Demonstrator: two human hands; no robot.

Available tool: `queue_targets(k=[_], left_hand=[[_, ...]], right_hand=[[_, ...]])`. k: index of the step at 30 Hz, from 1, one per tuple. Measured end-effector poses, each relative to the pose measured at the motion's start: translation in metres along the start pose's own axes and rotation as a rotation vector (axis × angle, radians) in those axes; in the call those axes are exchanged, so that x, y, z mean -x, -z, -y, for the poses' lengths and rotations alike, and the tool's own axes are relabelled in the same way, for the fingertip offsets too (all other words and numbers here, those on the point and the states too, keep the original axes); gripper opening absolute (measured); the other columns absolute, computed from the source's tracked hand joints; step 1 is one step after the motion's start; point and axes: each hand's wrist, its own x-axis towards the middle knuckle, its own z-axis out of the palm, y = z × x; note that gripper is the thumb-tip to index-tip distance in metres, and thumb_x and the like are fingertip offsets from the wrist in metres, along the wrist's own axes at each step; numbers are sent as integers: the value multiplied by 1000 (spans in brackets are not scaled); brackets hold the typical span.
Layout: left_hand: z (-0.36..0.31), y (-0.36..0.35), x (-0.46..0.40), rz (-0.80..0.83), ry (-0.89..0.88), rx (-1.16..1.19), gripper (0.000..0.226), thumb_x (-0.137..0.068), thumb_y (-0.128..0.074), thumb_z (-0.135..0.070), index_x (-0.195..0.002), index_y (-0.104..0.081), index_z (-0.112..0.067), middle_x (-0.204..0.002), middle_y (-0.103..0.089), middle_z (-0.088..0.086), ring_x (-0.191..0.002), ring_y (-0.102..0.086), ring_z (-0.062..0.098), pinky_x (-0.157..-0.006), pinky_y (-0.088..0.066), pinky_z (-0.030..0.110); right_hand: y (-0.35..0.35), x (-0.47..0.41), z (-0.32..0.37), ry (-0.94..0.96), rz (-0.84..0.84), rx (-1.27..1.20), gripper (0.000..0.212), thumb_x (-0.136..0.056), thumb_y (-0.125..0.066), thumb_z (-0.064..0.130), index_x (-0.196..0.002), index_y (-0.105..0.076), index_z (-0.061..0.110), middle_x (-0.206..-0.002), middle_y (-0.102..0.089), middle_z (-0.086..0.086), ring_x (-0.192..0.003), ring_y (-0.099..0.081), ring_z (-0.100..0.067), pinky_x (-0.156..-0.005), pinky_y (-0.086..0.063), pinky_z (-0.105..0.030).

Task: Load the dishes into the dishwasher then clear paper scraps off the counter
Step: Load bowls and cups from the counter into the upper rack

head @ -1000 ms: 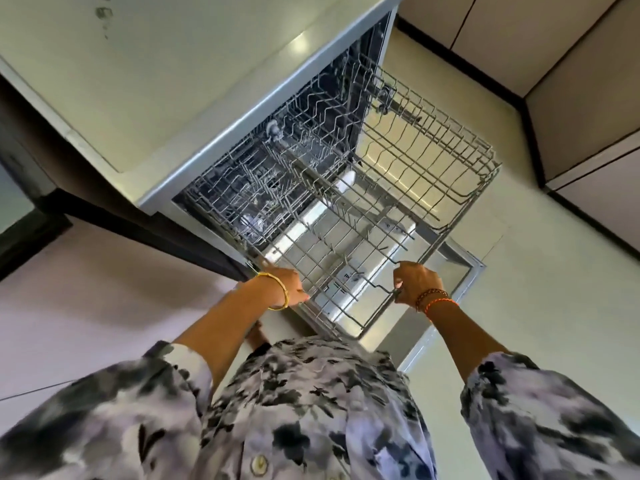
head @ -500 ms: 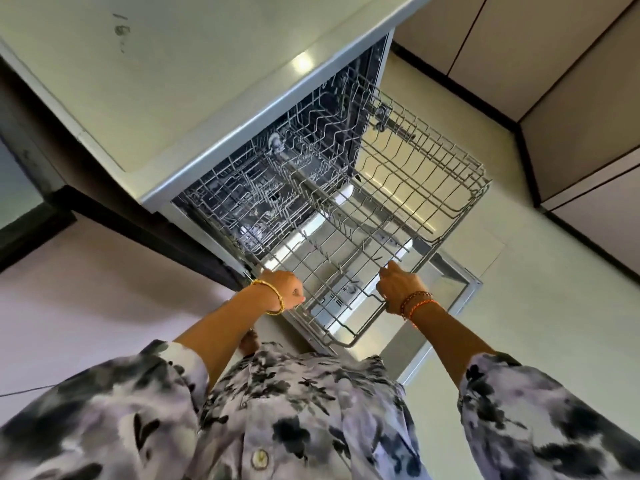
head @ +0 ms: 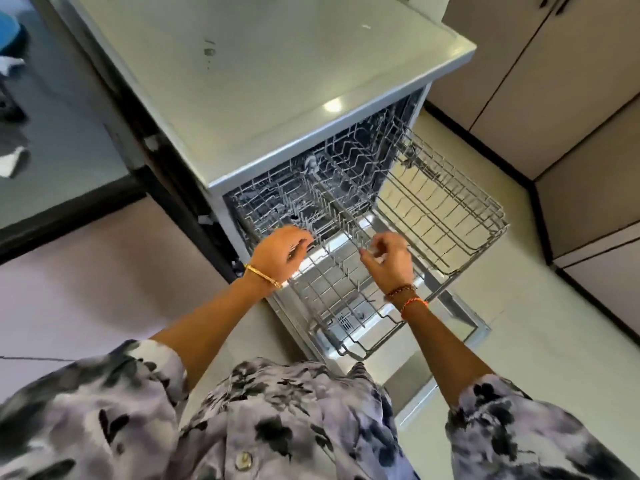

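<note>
Head view: dishwasher (head: 221, 209) open, wire rack (head: 446, 216) pulled out over lowered door (head: 464, 327). Left hand (head: 280, 252) and right hand (head: 389, 259) above rack's near part — fingers loosely curled, nothing held. Pale counter (head: 277, 71) behind; cupboards (head: 571, 81) right; paper scrap (head: 12, 161) far left.
</note>
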Motion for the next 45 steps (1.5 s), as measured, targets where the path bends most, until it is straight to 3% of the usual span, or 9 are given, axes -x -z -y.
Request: queue_targets(k=[5,12,15,21,26,31,35,39,45], left_hand=[[-6,75,14,-371,-137,-35,17,-84,-53,-2,-90,-68,4,-83,-66,18,-74,-52,14,-70,-44,15],[18,198,78,-730,42,-89,19,-79,-54,4,-94,-65,4,-90,-61,13,-80,-51,6,-71,-40,2],[37,244,111,-808,146,-114,24,-77,-56,2,-100,-63,0,-96,-57,11,-81,-48,2,-61,-45,9],[76,317,147,-908,386,-222,39,-74,-54,-20,-108,-58,-1,-107,-54,16,-98,-52,28,-75,-52,45],[100,365,141,-851,425,-406,55,-69,-56,-36,-118,-48,-12,-120,-49,20,-112,-42,26,-94,-34,25],[112,395,122,-491,463,-460,88,-57,-55,-61,-126,-49,-7,-127,-45,18,-117,-40,26,-94,-29,25],[118,403,114,-229,503,-482,111,-48,-71,-65,-138,-36,-12,-140,-37,8,-129,-33,23,-98,-21,19],[132,398,119,-270,529,-421,113,-45,-80,-55,-137,-35,-8,-137,-42,9,-126,-38,23,-101,-23,21],[140,394,119,-400,618,-168,97,-43,-93,-21,-123,-39,-7,-110,-47,-8,-100,-48,12,-84,-35,10]], right_hand=[[-31,-2,98,264,-297,-335,15,-79,-57,21,-88,-54,9,-84,-46,0,-61,-43,-2,-51,-39,-14],[-102,16,259,278,-218,-844,12,-77,-56,21,-86,-49,23,-77,-47,5,-59,-45,-7,-51,-39,-21],[-139,31,306,289,-60,-958,11,-77,-57,23,-85,-49,24,-70,-46,8,-52,-39,-10,-46,-35,-23],[-195,40,367,455,187,-754,17,-78,-62,13,-90,-53,22,-80,-50,4,-50,-45,-1,-52,-42,-18],[-230,-2,416,642,301,-504,40,-72,-69,23,-107,-58,5,-100,-51,3,-65,-53,-3,-63,-46,-11],[-267,-51,450,750,306,-209,60,-64,-75,34,-115,-57,9,-114,-53,-10,-101,-52,-27,-87,-45,-38],[-284,-71,461,833,308,-74,74,-58,-67,49,-121,-55,12,-119,-54,-12,-111,-47,-29,-93,-31,-30],[-294,-80,465,867,326,-85,80,-55,-62,56,-124,-53,17,-124,-52,-9,-115,-45,-27,-87,-22,-19],[-310,-87,466,876,350,64,75,-60,-81,35,-126,-51,16,-126,-46,-12,-115,-41,-31,-91,-34,-33]])
